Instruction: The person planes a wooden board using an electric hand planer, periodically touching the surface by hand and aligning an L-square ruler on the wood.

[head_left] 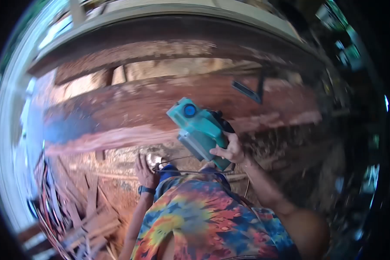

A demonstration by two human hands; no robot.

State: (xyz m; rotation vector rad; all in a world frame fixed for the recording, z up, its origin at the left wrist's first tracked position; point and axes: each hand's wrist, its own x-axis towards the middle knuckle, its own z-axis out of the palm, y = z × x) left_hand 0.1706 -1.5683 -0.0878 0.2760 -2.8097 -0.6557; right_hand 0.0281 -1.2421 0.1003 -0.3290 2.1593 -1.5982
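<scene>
My right hand (232, 149) is wrapped round the rear handle of a teal electric planer (199, 125). The planer has a round blue-centred knob and is held tilted over the near edge of a reddish wooden plank (151, 104). Low beside my leg, my left hand (146, 171) has its fingers stretched out. A thin dark cord (186, 171) runs across in front of my legs and passes close to the left thumb; whether it touches cannot be made out. A dark carpenter's square (249, 90) lies on the right part of the plank.
Behind the plank lies another long dark board (173, 30), with a rough-edged timber below it. Offcuts and thin strips of wood (86, 216) are piled on the ground at lower left. Sawdust and shavings (121, 167) cover the ground around my feet.
</scene>
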